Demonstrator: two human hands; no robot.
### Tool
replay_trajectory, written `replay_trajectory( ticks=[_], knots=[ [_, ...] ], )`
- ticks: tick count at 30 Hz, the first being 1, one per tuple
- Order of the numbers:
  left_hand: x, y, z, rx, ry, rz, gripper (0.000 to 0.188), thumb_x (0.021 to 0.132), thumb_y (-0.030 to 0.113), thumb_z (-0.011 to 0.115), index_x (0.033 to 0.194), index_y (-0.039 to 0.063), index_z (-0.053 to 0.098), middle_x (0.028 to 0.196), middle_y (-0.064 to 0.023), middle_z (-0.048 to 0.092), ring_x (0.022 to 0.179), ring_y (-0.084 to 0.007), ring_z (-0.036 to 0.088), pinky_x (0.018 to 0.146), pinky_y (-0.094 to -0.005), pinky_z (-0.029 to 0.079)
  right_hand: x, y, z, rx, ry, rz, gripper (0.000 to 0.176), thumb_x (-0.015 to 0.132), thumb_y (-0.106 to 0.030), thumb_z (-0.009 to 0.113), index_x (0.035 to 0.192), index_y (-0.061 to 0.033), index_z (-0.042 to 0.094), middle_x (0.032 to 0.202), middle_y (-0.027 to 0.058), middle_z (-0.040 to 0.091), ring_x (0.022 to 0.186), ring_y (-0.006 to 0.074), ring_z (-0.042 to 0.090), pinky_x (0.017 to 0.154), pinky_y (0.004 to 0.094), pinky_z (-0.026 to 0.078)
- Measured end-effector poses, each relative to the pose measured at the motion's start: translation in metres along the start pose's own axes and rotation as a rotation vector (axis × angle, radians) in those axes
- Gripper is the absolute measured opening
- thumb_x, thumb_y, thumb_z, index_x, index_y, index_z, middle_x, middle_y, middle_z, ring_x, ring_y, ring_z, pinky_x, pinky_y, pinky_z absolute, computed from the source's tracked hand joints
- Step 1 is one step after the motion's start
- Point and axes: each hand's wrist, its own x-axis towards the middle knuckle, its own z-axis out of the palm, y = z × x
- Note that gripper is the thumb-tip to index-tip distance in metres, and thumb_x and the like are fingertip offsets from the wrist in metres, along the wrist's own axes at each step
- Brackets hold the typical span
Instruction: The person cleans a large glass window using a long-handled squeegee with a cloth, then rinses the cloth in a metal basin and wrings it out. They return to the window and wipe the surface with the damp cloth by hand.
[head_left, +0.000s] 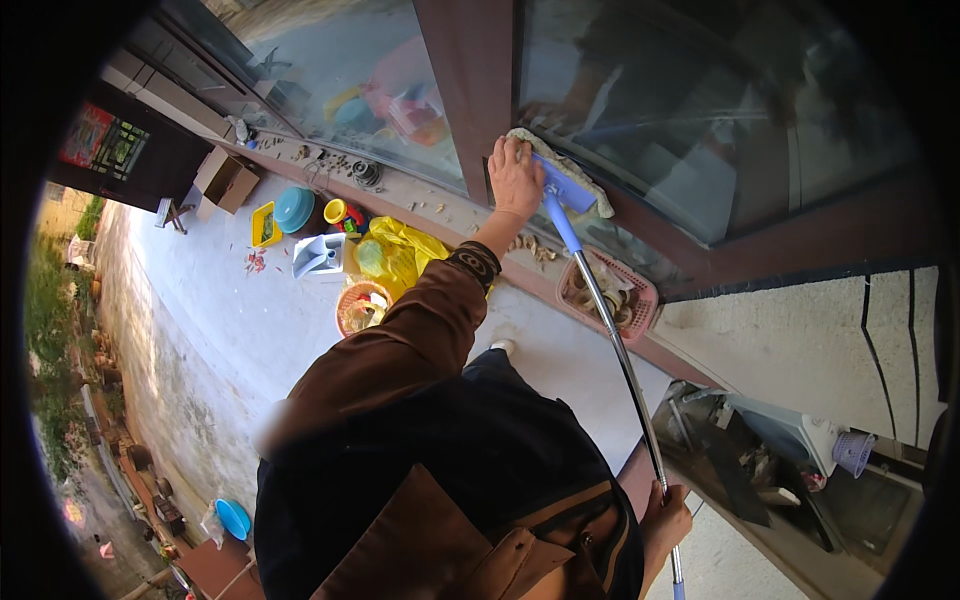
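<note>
A flat mop or window-cleaning tool with a blue-violet plastic head (566, 187) and a light fluffy pad (602, 202) is held up beside the brown window frame (487, 90). The fingers of my left hand (516, 178) curl over one end of this head and pad. From the head, a shiny metal pole (616, 337) runs down to my right side. My right hand (664, 514) is wrapped around its lower part. Close to the pad is a dark glass pane (675, 135) with reflections in it.
A pink plastic basket (645, 304) sits on the ledge behind the pole. On the floor at left are a yellow bag (409, 251), an orange basket (345, 307), a turquoise basin (294, 208) and a cardboard box (225, 180). Coiled wire (366, 174) lies along the sill.
</note>
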Motion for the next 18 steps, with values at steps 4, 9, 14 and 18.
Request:
replay_trajectory(
  ticks=[4, 9, 14, 18],
  knots=[
    [-0.004, 0.006, 0.008, -0.156, -0.017, 0.011, 0.038, 0.080, 0.017, 0.059, 0.110, -0.006, 0.059, 0.120, -0.0188, 0.050, 0.116, -0.0384, 0.044, 0.099, -0.0451, 0.036, -0.002, 0.010, 0.000, 0.005, -0.011, 0.002, 0.032, 0.084, -0.028, 0.066, 0.069, -0.0050, 0.051, 0.055, 0.0134, 0.055, 0.050, 0.0351, 0.056, 0.047, 0.0430, 0.041],
    [-0.014, 0.028, 0.006, -0.284, -0.119, 0.084, 0.037, 0.081, 0.016, 0.060, 0.109, -0.008, 0.059, 0.116, -0.0190, 0.050, 0.113, -0.0371, 0.045, 0.098, -0.0424, 0.038, -0.011, 0.031, -0.007, -0.005, -0.005, 0.053, 0.033, 0.085, -0.027, 0.066, 0.068, -0.0046, 0.049, 0.053, 0.0134, 0.053, 0.048, 0.0347, 0.054, 0.046, 0.0423, 0.039],
    [-0.033, 0.086, 0.013, -0.327, -0.214, 0.222, 0.037, 0.081, 0.019, 0.060, 0.109, -0.005, 0.059, 0.115, -0.0168, 0.050, 0.113, -0.0358, 0.045, 0.097, -0.0431, 0.038, -0.034, 0.063, -0.013, -0.026, -0.004, 0.145, 0.036, 0.086, -0.030, 0.064, 0.067, -0.0047, 0.047, 0.052, 0.0127, 0.051, 0.047, 0.0345, 0.053, 0.046, 0.0429, 0.038],
    [-0.045, 0.131, 0.020, -0.337, -0.253, 0.316, 0.037, 0.082, 0.020, 0.059, 0.110, -0.004, 0.058, 0.114, -0.0164, 0.050, 0.113, -0.0356, 0.044, 0.097, -0.0438, 0.038, -0.057, 0.083, -0.010, -0.026, -0.002, 0.233, 0.037, 0.087, -0.031, 0.063, 0.067, -0.0050, 0.047, 0.052, 0.0130, 0.050, 0.047, 0.0348, 0.052, 0.046, 0.0431, 0.038]
  ],
)
